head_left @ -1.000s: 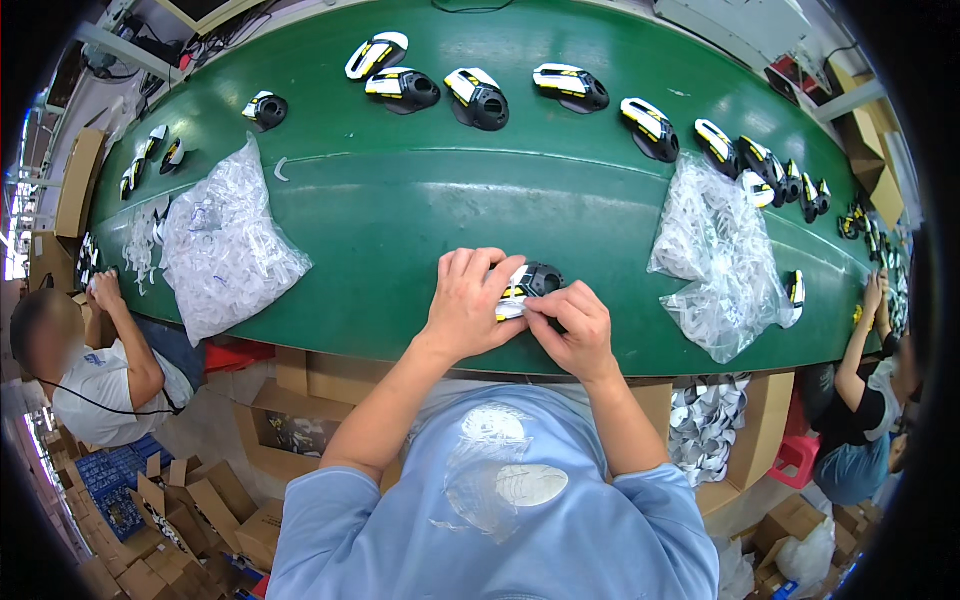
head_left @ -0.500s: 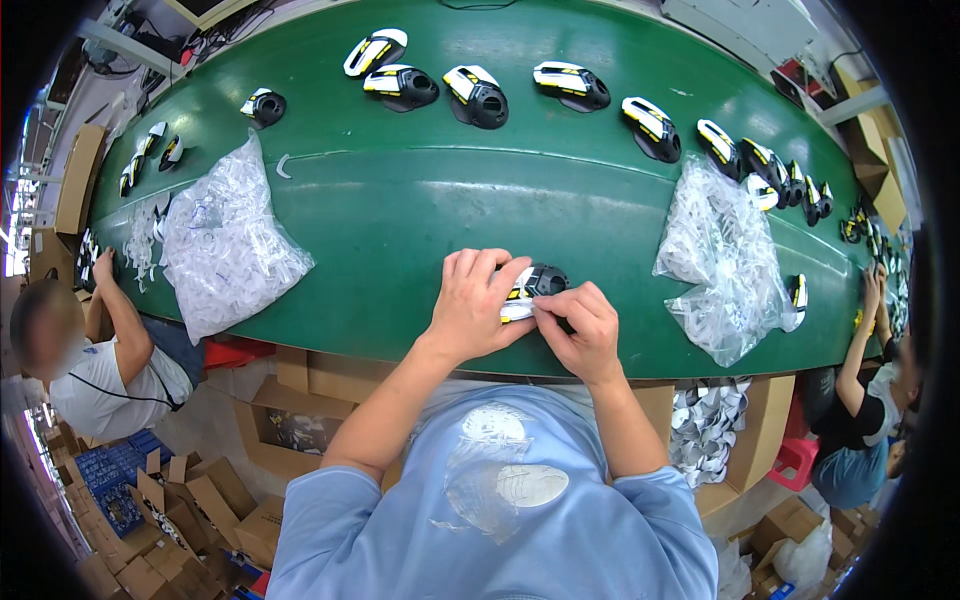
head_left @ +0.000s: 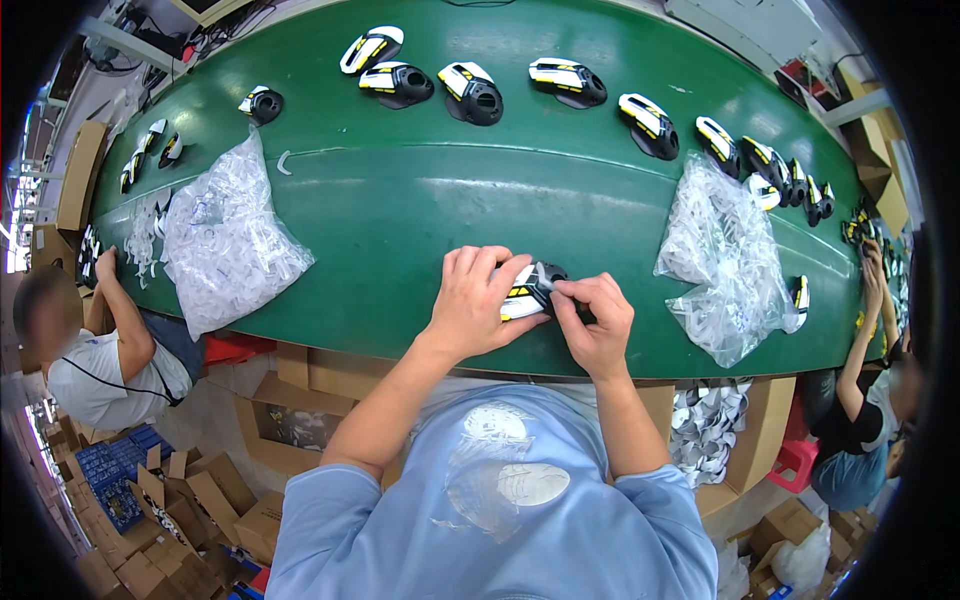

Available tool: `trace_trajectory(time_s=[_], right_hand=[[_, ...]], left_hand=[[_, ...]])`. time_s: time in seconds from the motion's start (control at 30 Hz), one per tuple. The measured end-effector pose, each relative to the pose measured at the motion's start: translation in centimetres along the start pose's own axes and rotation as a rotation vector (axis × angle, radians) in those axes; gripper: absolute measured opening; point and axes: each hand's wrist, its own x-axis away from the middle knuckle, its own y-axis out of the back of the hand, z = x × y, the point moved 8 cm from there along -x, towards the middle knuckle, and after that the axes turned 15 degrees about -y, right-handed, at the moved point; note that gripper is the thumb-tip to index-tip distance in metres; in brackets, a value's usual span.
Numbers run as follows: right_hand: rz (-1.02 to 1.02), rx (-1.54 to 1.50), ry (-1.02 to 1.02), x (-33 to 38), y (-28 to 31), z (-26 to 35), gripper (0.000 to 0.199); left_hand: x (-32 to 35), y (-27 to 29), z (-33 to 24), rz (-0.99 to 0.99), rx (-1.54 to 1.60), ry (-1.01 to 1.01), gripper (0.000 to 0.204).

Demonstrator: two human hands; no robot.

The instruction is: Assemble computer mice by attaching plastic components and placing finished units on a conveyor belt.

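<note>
A black, white and yellow plastic shell [head_left: 522, 302] rests near the front edge of the green table, between my hands. My left hand [head_left: 474, 305] is wrapped over its left side and grips it against the table. At the shell's right, black end is my right hand [head_left: 597, 322], thumb and forefinger pinched together. A small pale translucent strip [head_left: 546, 281] shows at those fingertips, touching the shell's top. The shell's left end is covered by my left hand.
The green table [head_left: 400, 220] carries more such shells [head_left: 567, 80] along its far side. Bags of clear plastic pieces lie left [head_left: 232, 245] and right [head_left: 722, 265]. Cardboard boxes [head_left: 285, 425] stand below the front edge. Co-workers sit left [head_left: 115, 365] and right [head_left: 858, 420].
My right hand has shifted slightly right and up along the shell, its pinch moving from the white side toward the black end. My left hand keeps its hold.
</note>
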Motion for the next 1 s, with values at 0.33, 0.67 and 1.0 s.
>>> trace_trajectory(time_s=[0.33,0.67,1.0], right_hand=[[0.056,0.145,0.088,0.1,0.0,1.4,0.020],[0.174,0.257,0.097,0.0,-0.2,1.7,0.019],[0.130,0.158,0.113,0.6,0.2,1.1,0.020]], left_hand=[[0.1,-0.1,0.1,-0.006,0.009,0.007,0.071],[-0.2,0.2,-0.9,-0.009,-0.024,-0.099,0.060],[-0.2,-0.3,-1.1,-0.008,0.049,-0.139,0.063]])
